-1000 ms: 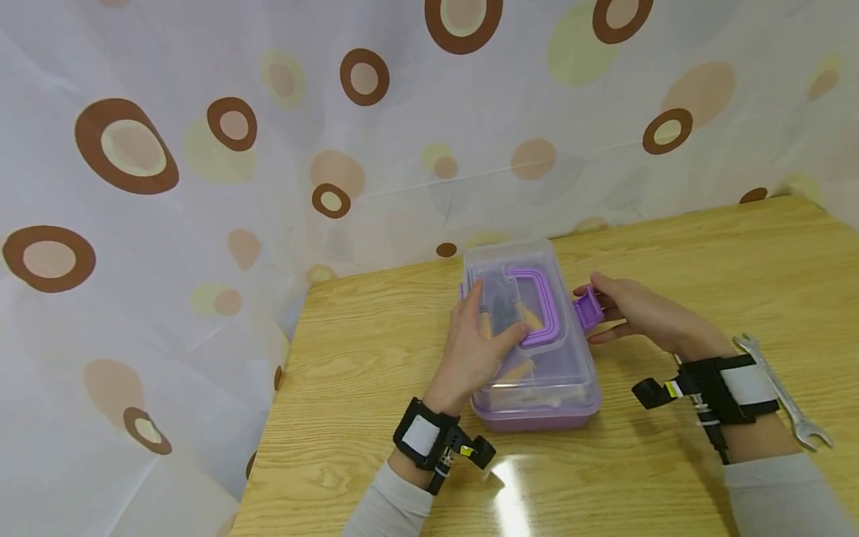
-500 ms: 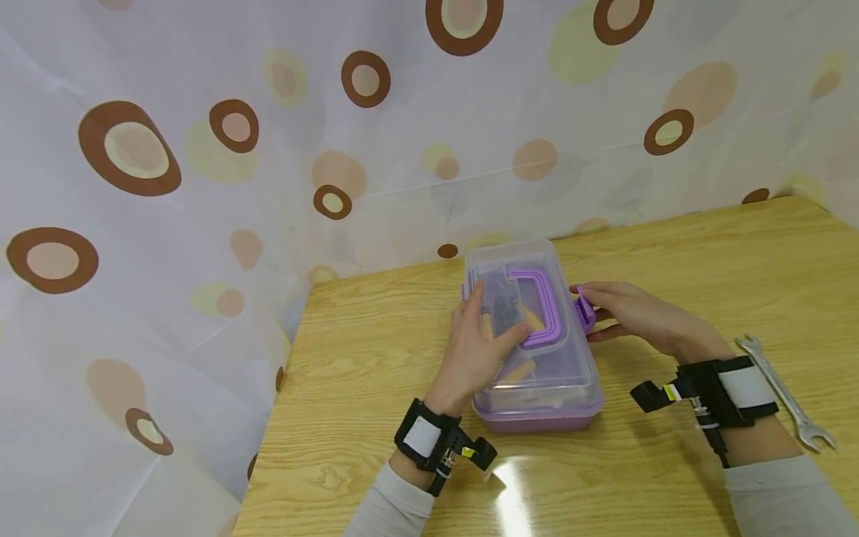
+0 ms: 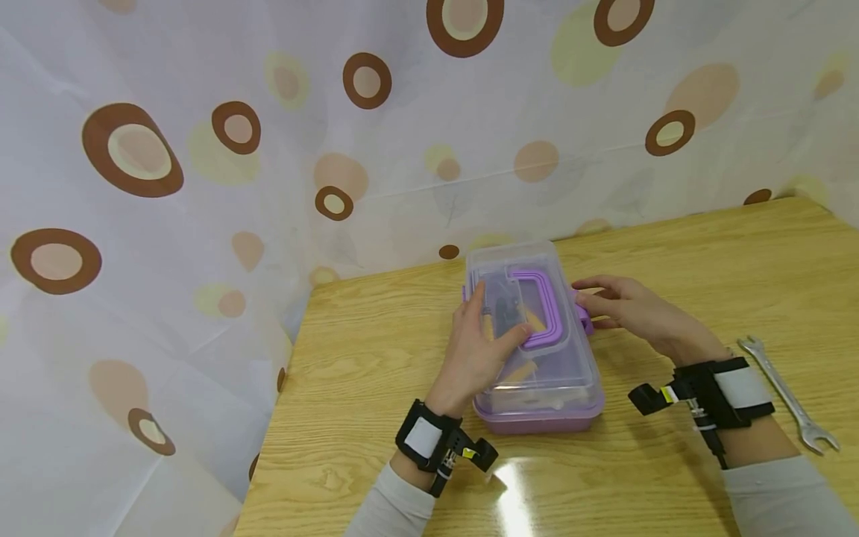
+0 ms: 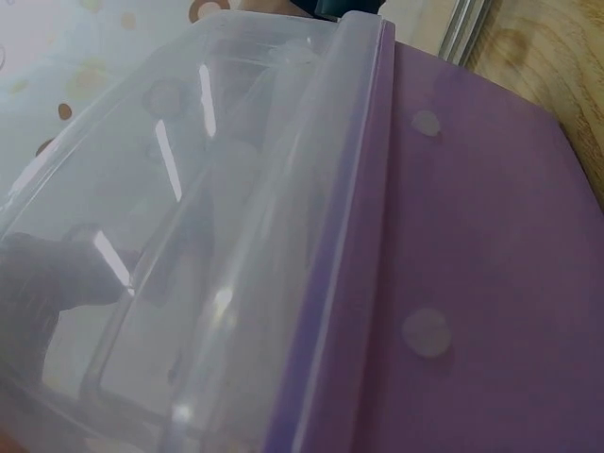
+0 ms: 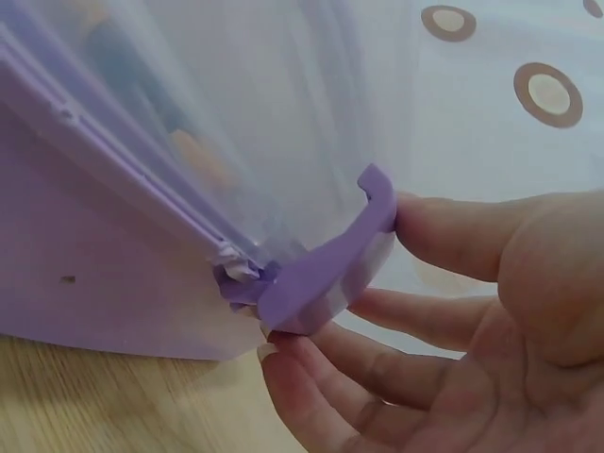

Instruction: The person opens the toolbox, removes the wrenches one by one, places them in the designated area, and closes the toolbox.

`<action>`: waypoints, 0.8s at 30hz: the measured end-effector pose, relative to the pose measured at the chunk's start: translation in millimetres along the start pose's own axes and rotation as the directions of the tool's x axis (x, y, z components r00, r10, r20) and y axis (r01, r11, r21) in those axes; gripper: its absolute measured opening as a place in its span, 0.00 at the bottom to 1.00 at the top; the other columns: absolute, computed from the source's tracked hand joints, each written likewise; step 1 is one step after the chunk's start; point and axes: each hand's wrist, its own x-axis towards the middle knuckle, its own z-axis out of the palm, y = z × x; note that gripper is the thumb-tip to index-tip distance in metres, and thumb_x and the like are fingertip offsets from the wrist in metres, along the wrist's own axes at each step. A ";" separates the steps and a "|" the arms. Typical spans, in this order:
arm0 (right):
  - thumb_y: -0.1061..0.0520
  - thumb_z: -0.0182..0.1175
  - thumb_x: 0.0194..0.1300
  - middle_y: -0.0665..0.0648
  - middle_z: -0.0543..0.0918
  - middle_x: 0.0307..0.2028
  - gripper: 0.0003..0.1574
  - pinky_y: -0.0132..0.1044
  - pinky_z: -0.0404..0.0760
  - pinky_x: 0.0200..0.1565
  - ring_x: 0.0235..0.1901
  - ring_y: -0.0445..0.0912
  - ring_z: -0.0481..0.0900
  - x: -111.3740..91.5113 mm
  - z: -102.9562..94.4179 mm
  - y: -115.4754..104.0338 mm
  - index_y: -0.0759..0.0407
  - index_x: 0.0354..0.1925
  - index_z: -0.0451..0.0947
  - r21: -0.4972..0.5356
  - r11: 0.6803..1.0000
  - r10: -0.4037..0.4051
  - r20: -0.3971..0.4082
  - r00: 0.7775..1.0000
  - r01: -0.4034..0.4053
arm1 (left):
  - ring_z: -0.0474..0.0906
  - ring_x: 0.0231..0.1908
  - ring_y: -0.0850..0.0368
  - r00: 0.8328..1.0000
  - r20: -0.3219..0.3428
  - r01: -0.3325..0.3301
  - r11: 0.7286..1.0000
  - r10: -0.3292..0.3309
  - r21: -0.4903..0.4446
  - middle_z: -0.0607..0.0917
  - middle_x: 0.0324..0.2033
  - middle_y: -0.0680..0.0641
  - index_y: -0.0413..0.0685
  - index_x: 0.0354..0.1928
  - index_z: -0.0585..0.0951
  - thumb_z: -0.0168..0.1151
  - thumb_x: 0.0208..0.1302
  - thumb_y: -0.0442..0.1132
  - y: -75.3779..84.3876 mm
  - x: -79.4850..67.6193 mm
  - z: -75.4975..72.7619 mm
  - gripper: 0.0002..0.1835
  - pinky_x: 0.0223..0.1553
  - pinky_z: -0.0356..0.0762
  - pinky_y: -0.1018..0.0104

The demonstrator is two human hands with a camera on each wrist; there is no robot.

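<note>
A purple storage box [image 3: 537, 424] with a clear lid [image 3: 570, 373] sits on the table, wooden-looking pieces showing through. My left hand [image 3: 467, 358] rests across the lid with fingers spread, its thumb beside the folded purple handle [image 3: 552, 306]. On the box's right side is a purple latch [image 3: 582, 315], tilted outward from the lid in the right wrist view. My right hand [image 5: 453, 311] has its thumb against the latch's free end and bent fingers around its lower part. The left wrist view shows the box's end wall [image 4: 500, 255]; my left fingers are hidden there.
A double open-ended wrench [image 3: 788, 395] lies on the wooden table [image 3: 356, 388] at the right, close to my right forearm. Behind the table hangs a white curtain [image 3: 403, 134] with brown and beige circles. The box stands near the table's back edge.
The latch has swung up toward the lid, from sticking outward to more upright. My right thumb has moved onto its outer side. The left hand and box have stayed in place.
</note>
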 end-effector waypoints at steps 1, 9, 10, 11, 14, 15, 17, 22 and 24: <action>0.44 0.48 0.85 0.75 0.73 0.67 0.42 0.60 0.78 0.63 0.62 0.63 0.79 0.6 0.4 0.9 0.73 0.78 0.53 -0.001 1.000 0.001 -0.007 1.000 -0.002 | 0.61 0.75 0.41 1.000 -0.001 0.000 1.000 0.000 0.002 0.55 0.81 0.39 0.60 0.85 0.51 0.70 0.63 0.60 -0.3 0.0 0.0 0.55 0.74 0.59 0.37; 0.47 0.46 0.86 0.76 0.71 0.67 0.41 0.57 0.78 0.64 0.62 0.60 0.78 3.4 3.1 13.2 0.76 0.78 0.51 -0.002 0.999 0.037 0.030 0.999 -0.037 | 0.61 0.75 0.40 1.000 -0.001 -0.007 1.000 0.007 0.011 0.55 0.80 0.38 0.60 0.85 0.51 0.70 0.64 0.61 -1.2 -0.7 -0.3 0.55 0.74 0.59 0.37; 0.47 0.45 0.86 0.76 0.70 0.68 0.41 0.57 0.78 0.64 0.63 0.60 0.78 3.6 3.3 14.7 0.76 0.78 0.50 0.002 0.999 0.038 0.037 0.999 -0.039 | 0.61 0.75 0.40 1.000 0.000 -0.008 1.000 0.008 0.016 0.55 0.80 0.37 0.60 0.85 0.50 0.70 0.64 0.61 -1.3 -0.6 -0.2 0.55 0.74 0.59 0.37; 0.47 0.45 0.86 0.77 0.69 0.69 0.40 0.57 0.77 0.64 0.63 0.61 0.77 4.0 3.6 15.8 0.76 0.78 0.50 0.010 0.999 0.036 0.044 0.998 -0.037 | 0.61 0.75 0.40 1.000 0.000 -0.009 1.000 0.009 0.021 0.55 0.80 0.37 0.59 0.85 0.50 0.70 0.64 0.61 -1.5 -0.5 0.0 0.55 0.74 0.59 0.37; 0.47 0.45 0.86 0.77 0.67 0.71 0.41 0.50 0.78 0.65 0.66 0.61 0.74 5.4 3.9 18.9 0.75 0.79 0.48 0.052 0.998 0.027 0.073 0.997 -0.031 | 0.61 0.75 0.39 1.000 -0.003 -0.009 0.999 0.009 0.038 0.54 0.80 0.37 0.59 0.85 0.50 0.70 0.64 0.61 -1.5 -0.3 0.4 0.55 0.74 0.59 0.36; 0.48 0.45 0.86 0.77 0.65 0.73 0.42 0.45 0.79 0.64 0.68 0.60 0.73 6.1 4.0 19.8 0.75 0.79 0.47 0.076 0.997 0.022 0.086 0.996 -0.029 | 0.61 0.75 0.39 1.000 -0.003 -0.008 0.999 0.008 0.043 0.54 0.80 0.37 0.59 0.85 0.50 0.69 0.64 0.61 -1.3 -0.3 0.6 0.55 0.74 0.59 0.36; 0.48 0.45 0.86 0.75 0.60 0.76 0.43 0.36 0.78 0.62 0.69 0.53 0.72 8.2 4.1 21.6 0.73 0.81 0.43 0.145 0.989 0.013 0.118 0.993 -0.030 | 0.60 0.75 0.38 1.000 -0.002 -0.006 0.999 0.006 0.043 0.54 0.81 0.37 0.60 0.85 0.50 0.69 0.64 0.61 -1.0 -0.2 1.1 0.55 0.73 0.59 0.36; 0.55 0.42 0.87 0.73 0.49 0.80 0.42 0.27 0.75 0.59 0.62 0.33 0.73 15.7 8.0 26.7 0.69 0.83 0.33 0.352 0.936 -0.041 0.167 0.985 -0.021 | 0.60 0.75 0.39 1.000 -0.001 -0.005 0.999 0.005 0.042 0.54 0.81 0.38 0.60 0.85 0.50 0.69 0.64 0.62 -0.7 0.1 2.1 0.55 0.73 0.59 0.36; 0.59 0.41 0.86 0.73 0.46 0.81 0.42 0.28 0.75 0.59 0.60 0.31 0.75 18.8 10.1 28.1 0.68 0.83 0.30 0.437 0.899 -0.072 0.163 0.984 -0.007 | 0.60 0.75 0.39 1.000 -0.003 -0.007 0.999 0.007 0.045 0.54 0.81 0.38 0.60 0.85 0.49 0.69 0.64 0.62 -0.8 0.3 1.8 0.55 0.73 0.59 0.36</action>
